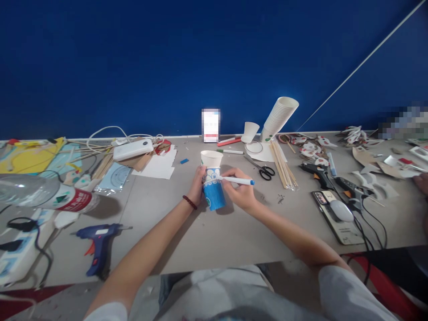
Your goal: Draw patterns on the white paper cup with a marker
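Observation:
Near the middle of the table, my left hand point(197, 183) grips the left side of a paper cup piece point(214, 195), blue on its lower part with blue loops drawn above. A white cup rim point(211, 157) rises at its top. My right hand point(240, 188) is closed around a white marker point(238, 180) with a blue end. The marker's left tip is at the patterned band of the cup. A small blue cap point(184, 161) lies on the table to the left.
Behind stand a lit phone point(211, 125) and a tall cup stack point(280, 117). Scissors point(264, 171) and wooden sticks point(282, 165) lie to the right, with glue guns beyond. A blue glue gun point(100, 245), a bottle point(50, 191) and a power strip point(25, 249) are left.

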`<state>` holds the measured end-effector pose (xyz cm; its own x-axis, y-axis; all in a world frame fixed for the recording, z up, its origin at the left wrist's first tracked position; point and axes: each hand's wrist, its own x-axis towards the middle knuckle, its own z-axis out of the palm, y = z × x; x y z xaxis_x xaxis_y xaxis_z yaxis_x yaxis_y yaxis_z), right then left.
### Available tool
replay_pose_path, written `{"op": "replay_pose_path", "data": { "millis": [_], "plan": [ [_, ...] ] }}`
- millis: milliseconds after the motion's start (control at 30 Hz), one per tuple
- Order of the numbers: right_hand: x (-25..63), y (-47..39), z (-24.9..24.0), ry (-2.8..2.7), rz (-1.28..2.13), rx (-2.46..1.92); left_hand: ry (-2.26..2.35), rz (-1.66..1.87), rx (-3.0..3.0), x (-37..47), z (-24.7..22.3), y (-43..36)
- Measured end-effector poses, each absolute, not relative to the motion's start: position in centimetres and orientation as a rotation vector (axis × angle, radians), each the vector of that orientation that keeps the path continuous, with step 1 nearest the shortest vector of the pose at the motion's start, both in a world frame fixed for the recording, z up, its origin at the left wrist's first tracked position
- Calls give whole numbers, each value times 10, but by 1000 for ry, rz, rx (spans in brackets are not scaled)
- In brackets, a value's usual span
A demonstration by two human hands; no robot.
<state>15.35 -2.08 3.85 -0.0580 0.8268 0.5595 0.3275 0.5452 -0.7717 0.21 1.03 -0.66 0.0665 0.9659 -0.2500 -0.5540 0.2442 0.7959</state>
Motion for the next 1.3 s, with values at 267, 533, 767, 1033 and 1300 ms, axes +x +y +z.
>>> {"op": "replay_pose_path", "data": {
  "millis": [267,533,767,1033,1300],
  "plan": [
    [155,-21,38,-1620,496,-1002,898,1326,591,3,-5,15],
    [153,-22,39,-1639,482,-979,936,1339,636,3,0,9],
    [153,-22,39,-1672,529,-992,965,1306,683,2,9,4],
    [153,-21,38,-1689,549,-984,999,1297,682,3,9,4],
    [153,-20,37,-1704,557,-1013,1010,1294,719,1,6,6]
  ]
}}
